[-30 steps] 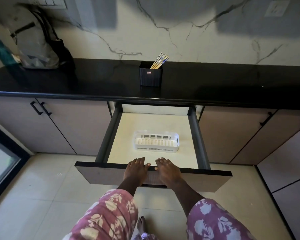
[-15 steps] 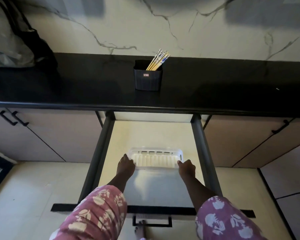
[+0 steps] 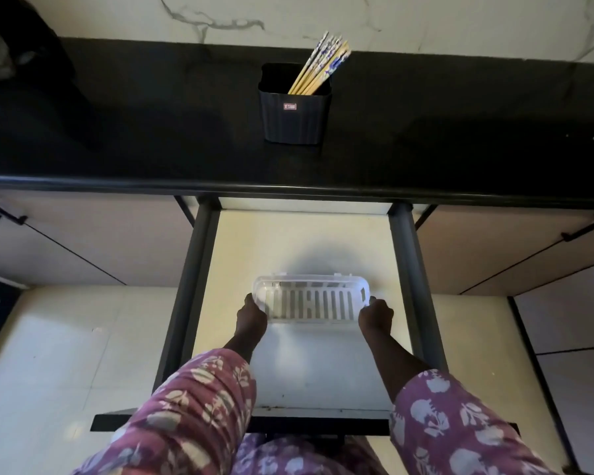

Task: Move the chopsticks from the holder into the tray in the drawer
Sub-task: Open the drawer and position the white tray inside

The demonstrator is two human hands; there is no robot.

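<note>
Several chopsticks (image 3: 324, 62) with blue-patterned tops lean to the right in a black ribbed holder (image 3: 294, 116) on the dark countertop. Below it the drawer (image 3: 403, 255) stands pulled out, with a pale floor. A clear white slotted tray (image 3: 311, 303) lies across the drawer's middle, and nothing is in it. My left hand (image 3: 252, 317) grips the tray's left end and my right hand (image 3: 375, 315) grips its right end. Both forearms reach in from floral purple sleeves.
A grey bag (image 3: 0, 58) sits at the counter's far left. Closed cabinet doors with black handles (image 3: 583, 228) flank the drawer. Its dark side rails (image 3: 194, 269) run on both sides. Pale tiled floor (image 3: 66, 354) lies to the left.
My hands left the drawer front and moved onto the tray's two ends. The drawer came out farther, and the view closed in on the counter and tilted down.
</note>
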